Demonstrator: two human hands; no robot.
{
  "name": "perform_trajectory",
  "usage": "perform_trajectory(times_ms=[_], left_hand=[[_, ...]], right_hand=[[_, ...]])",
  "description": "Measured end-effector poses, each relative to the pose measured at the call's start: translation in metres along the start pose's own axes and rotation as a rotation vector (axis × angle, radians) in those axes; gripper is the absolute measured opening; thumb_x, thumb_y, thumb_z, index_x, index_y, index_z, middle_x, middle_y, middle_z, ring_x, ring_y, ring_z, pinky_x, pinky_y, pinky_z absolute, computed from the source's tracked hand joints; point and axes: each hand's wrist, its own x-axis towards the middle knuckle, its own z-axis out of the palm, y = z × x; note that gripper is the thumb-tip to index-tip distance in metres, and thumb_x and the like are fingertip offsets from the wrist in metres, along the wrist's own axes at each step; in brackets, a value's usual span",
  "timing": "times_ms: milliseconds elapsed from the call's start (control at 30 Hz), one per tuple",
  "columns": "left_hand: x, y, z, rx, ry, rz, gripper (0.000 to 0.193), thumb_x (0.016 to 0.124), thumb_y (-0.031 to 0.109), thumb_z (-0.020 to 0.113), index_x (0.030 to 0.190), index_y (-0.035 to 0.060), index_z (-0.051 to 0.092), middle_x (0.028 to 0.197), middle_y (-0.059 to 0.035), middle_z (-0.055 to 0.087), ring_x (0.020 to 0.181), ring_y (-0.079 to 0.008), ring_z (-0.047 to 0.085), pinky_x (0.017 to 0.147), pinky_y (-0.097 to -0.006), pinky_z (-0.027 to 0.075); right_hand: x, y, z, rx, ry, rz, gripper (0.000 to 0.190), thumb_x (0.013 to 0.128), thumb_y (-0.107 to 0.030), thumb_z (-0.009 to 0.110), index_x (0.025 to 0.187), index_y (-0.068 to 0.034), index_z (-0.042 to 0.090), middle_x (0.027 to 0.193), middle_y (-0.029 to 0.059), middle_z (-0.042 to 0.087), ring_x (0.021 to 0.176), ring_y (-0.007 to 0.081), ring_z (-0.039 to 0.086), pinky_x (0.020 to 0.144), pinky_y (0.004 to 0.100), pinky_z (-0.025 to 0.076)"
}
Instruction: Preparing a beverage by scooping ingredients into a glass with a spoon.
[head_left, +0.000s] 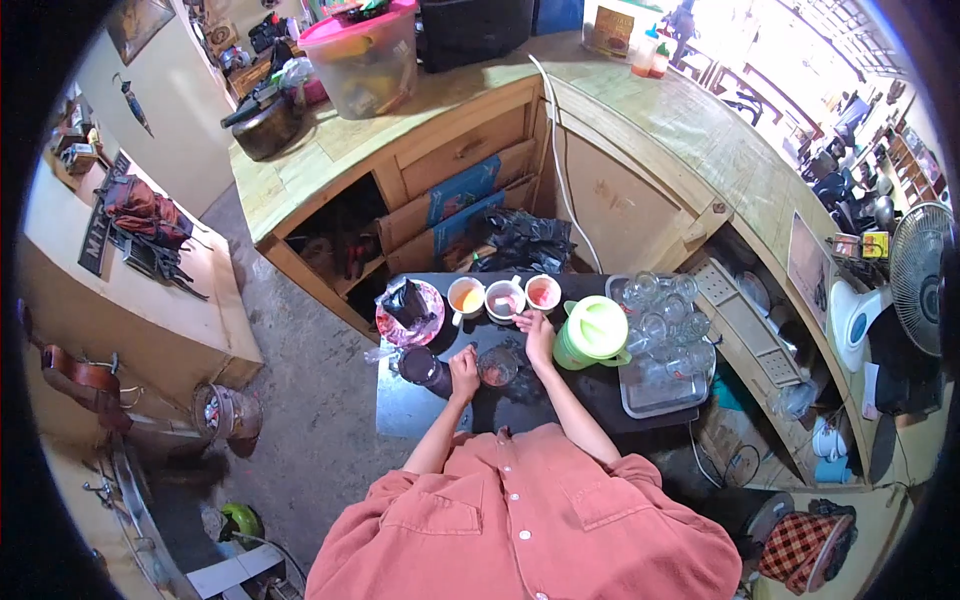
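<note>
My left hand (463, 373) is curled into a loose fist at the right side of a dark round container (421, 366); whether the fingers grip it is hidden. Close to the middle white cup (504, 300), my right hand (536, 337) has its fingers bent towards the rim. I cannot tell if something thin is between them. On the left a white cup (466, 298) holds yellow-orange contents, and on the right another white cup (542, 292) has reddish contents. Between my hands stands a clear glass (497, 367). A lidded light-green pitcher (592, 332) is right of my right hand.
Several upturned glass mugs (667, 322) crowd a clear plastic tray (664, 401) at the right. A patterned plate (431, 330) carries a black plastic bag (406, 304). Behind the dark table (517, 409) runs a wooden counter (465, 146) with a white cable (562, 157).
</note>
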Motion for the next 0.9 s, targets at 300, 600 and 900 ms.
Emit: perform_trajectory(times_ms=[300,600,900], left_hand=[[-0.005,-0.004,0.002,-0.016,-0.002,-0.016,0.032,0.084,0.015,0.033,0.062,-0.0054,0.042,0.054,-0.0187,0.043,0.051,-0.0324,0.047,0.052,-0.0383,0.035],[-0.003,-0.005,0.006,0.062,0.115,0.14,0.032,0.085,0.017,0.033,0.063,-0.0051,0.042,0.052,-0.0182,0.04,0.048,-0.0287,0.045,0.049,-0.0383,0.033],[-0.003,-0.007,0.007,0.055,0.164,0.193,0.032,0.085,0.017,0.033,0.061,-0.0041,0.037,0.051,-0.0165,0.034,0.044,-0.0259,0.039,0.047,-0.038,0.029]], right_hand=[[-0.011,-0.007,-0.009,0.136,0.068,-0.026,0.042,0.096,-0.031,0.025,0.091,0.003,0.05,0.082,0.0141,0.065,0.07,0.0162,0.062,0.065,0.0248,0.047],[-0.07,-0.071,-0.034,0.316,0.002,-0.059,0.04,0.096,-0.033,0.026,0.091,0.0,0.048,0.085,0.0181,0.063,0.077,0.0186,0.061,0.071,0.0264,0.045],[-0.133,-0.094,-0.077,-0.214,-0.182,-0.339,0.029,0.094,-0.017,0.034,0.089,0.003,0.054,0.083,0.0117,0.063,0.076,0.0208,0.06,0.071,0.0311,0.046]])
